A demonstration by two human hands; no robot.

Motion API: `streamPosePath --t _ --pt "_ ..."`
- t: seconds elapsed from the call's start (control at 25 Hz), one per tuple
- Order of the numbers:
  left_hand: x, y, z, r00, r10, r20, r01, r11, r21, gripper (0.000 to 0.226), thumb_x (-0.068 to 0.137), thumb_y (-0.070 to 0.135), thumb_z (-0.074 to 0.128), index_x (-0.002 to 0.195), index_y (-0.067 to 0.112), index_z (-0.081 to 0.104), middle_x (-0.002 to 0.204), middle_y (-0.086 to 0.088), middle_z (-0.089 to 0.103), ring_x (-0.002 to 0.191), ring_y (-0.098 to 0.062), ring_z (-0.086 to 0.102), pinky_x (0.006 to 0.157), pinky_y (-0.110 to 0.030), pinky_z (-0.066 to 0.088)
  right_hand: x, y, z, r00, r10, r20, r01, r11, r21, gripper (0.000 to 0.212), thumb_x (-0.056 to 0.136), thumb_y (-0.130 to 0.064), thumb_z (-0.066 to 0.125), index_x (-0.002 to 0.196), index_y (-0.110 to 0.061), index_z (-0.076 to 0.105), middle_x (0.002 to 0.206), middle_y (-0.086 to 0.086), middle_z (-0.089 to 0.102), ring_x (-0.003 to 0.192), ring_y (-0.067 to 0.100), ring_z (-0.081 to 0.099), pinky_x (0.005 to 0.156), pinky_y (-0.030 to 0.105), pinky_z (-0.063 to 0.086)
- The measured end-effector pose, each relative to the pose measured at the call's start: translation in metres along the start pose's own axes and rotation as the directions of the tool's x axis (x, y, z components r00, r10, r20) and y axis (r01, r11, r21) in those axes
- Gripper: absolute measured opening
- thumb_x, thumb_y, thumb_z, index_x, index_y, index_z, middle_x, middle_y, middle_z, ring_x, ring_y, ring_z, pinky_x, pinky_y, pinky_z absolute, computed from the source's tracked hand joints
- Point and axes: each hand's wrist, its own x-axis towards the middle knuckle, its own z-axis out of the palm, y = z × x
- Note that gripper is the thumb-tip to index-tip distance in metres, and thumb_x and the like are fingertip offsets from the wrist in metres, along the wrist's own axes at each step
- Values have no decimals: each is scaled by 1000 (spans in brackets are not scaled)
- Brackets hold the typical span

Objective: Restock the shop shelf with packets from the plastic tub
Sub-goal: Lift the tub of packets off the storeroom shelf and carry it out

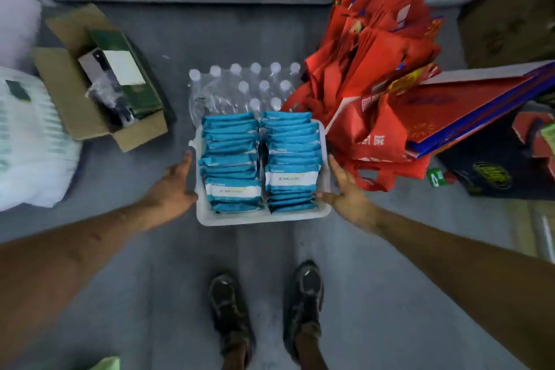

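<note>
Fingers (185, 163) of the left hand (177, 188) lie nearly straight, not clenched, against the left wall of the one white tub (261, 218). The right hand (348, 193) presses the right wall the same way, thumb at the rim. The tub is over the grey floor (375, 294) ahead of two dark shoes (229, 309), its long axis running away from the person and its far end over one pack of water bottles (240, 87). Blue packets (231, 159) stand in two rows, too overlapped to count, long edges crosswise. One open cardboard box (90, 93) lies left, and a heap of red bags (375, 54) lies right.
</note>
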Motion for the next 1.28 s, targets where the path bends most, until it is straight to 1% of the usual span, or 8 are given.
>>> streamPosePath --t 0.16,0.28,0.4,0.6,0.8,0.92,1.12,1.28 --pt "31 1 23 993 100 -61 -108 983 -146 106 94 16 70 164 20 -9 170 -9 18 151 -29 31 120 -41 32 37 1 6 996 -5 -95 -2 997 -75 116 83 -1 72 162 -42 -2 161 5 21 144 26 34 110 25 34" --pt "40 0 38 970 137 -203 -176 966 -190 97 91 17 71 163 20 6 160 -5 38 138 -27 48 117 -41 38 43 -3 16 981 -105 -160 96 993 -67 110 76 -30 64 163 -37 -3 159 13 30 145 28 34 117 31 31" --pt "42 5 33 974 110 -200 -158 956 -246 98 92 15 71 163 21 4 142 10 43 119 -12 49 104 -20 37 48 -11 13 977 -112 -181 91 989 -120 113 60 -54 47 161 -45 -3 161 9 36 144 30 42 116 47 39" --pt "12 15 13 987 23 -160 -66 960 -271 88 94 21 70 162 28 14 153 -6 51 134 -32 54 109 -37 42 19 -37 1 980 -56 -193 10 973 -232 101 80 -19 62 161 -45 6 155 4 49 133 33 55 106 45 47" --pt "-70 39 -60 980 4 -197 -51 971 -234 92 92 11 66 163 34 12 152 -6 53 132 -32 56 105 -35 45 -52 -102 -37 983 -89 -163 73 992 -107 97 82 -14 61 158 -51 13 154 -11 49 136 21 53 111 43 45" --pt "-130 71 -117 926 95 -366 -203 941 -270 95 84 -14 57 151 45 26 142 -2 59 128 -27 58 104 -29 46 -98 -149 -71 958 -142 -250 141 990 -23 90 84 -14 56 155 -56 19 154 -19 47 140 13 48 118 44 39" --pt "-293 154 -281 795 213 -568 -421 868 -263 85 86 -15 53 131 56 42 126 24 61 115 17 55 107 -18 45 -240 -304 -184 841 -270 -469 354 930 100 77 86 -7 63 151 -44 43 141 -21 59 128 4 57 111 38 46" --pt "-408 223 -379 657 218 -721 -526 818 -232 73 92 4 63 155 33 41 144 13 59 130 -5 56 113 -32 45 -358 -402 -277 741 -322 -590 473 873 117 82 79 0 56 147 -45 48 126 -8 71 103 12 72 84 41 59"
